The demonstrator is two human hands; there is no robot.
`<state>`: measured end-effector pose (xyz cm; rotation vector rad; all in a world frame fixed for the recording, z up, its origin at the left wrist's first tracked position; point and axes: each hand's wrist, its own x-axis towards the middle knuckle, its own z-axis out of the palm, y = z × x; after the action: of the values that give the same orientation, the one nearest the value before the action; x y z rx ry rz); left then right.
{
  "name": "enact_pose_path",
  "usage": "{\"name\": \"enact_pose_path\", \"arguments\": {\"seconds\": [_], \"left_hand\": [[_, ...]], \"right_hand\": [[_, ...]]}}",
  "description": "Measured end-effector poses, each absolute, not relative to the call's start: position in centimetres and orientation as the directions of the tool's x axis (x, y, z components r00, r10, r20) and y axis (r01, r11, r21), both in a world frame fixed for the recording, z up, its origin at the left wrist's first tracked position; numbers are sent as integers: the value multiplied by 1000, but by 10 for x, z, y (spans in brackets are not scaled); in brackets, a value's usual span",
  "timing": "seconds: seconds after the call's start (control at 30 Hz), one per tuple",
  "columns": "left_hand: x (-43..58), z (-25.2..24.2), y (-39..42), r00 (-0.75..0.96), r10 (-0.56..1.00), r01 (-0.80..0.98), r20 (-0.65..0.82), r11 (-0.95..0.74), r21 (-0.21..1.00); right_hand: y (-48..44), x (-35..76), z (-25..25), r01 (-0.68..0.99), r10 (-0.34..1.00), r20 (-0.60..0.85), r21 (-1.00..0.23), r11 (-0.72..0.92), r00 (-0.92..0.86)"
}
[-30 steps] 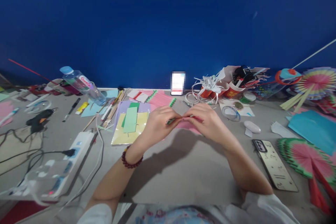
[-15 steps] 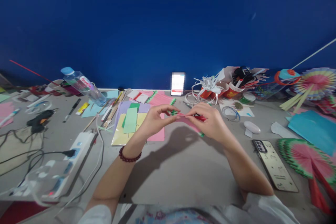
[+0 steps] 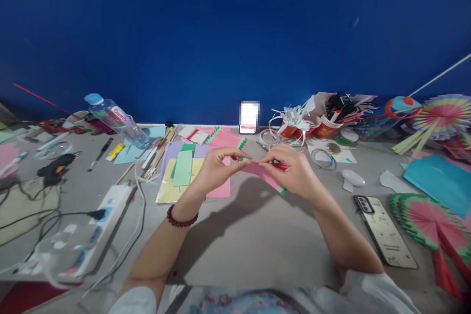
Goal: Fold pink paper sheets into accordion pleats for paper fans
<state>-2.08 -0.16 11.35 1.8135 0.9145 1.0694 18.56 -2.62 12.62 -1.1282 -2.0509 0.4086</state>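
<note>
Between my two hands is a strip of folded paper (image 3: 263, 174), pink with green ends, held a little above the table. My left hand (image 3: 217, 169) pinches one end between thumb and fingertips. Thumb and fingers of my right hand (image 3: 290, 167) are closed on the other side, where a darker red folded part shows under the fingers. The fingertips of both hands are close together but apart. Part of the paper is hidden behind my right hand.
Coloured paper sheets (image 3: 167, 191) lie left of my hands, a pleated pink piece (image 3: 224, 138) behind them. A phone (image 3: 249, 117) stands at the wall; another phone (image 3: 384, 230) lies right, beside a watermelon-coloured paper fan (image 3: 430, 221). Left are a bottle (image 3: 119, 120), power strip (image 3: 101, 225) and glue gun (image 3: 57, 169).
My left fingertips have closed over the green folded ends that showed between my hands. More of the pink paper below now shows. Both hands stay in nearly the same place.
</note>
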Motion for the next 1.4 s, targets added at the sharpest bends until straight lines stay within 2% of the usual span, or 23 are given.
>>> {"name": "enact_pose_path", "arguments": {"seconds": [0.23,0.37,0.47,0.67,0.9,1.0,1.07,1.23,1.4], "left_hand": [[-17,112,-6,359,807,203,469,-558,804],[-15,114,-9,385,770,239,508,-615,751],[-15,116,-11,377,774,260,509,-616,744],[-18,116,-10,367,836,321,408,-526,788],[-15,121,-14,283,819,259,500,-567,782],[-13,120,-16,266,766,288,585,-643,710],[-12,117,-17,272,705,337,655,-708,621],[-10,112,-20,339,577,463,743,-790,402],[-8,112,-23,350,525,501,776,-805,318]], "right_hand": [[-25,186,126,560,821,461,-602,569,-337],[-23,185,124,541,817,454,-612,577,-357],[-22,185,122,513,807,458,-622,591,-373],[-15,187,116,466,834,433,-693,550,-342],[-2,189,103,300,841,412,-802,517,-350],[-3,187,100,278,829,426,-800,532,-361],[-6,186,101,265,810,469,-780,566,-351],[-14,181,107,284,719,627,-660,695,-300],[-17,176,108,321,665,703,-588,743,-253]]}}
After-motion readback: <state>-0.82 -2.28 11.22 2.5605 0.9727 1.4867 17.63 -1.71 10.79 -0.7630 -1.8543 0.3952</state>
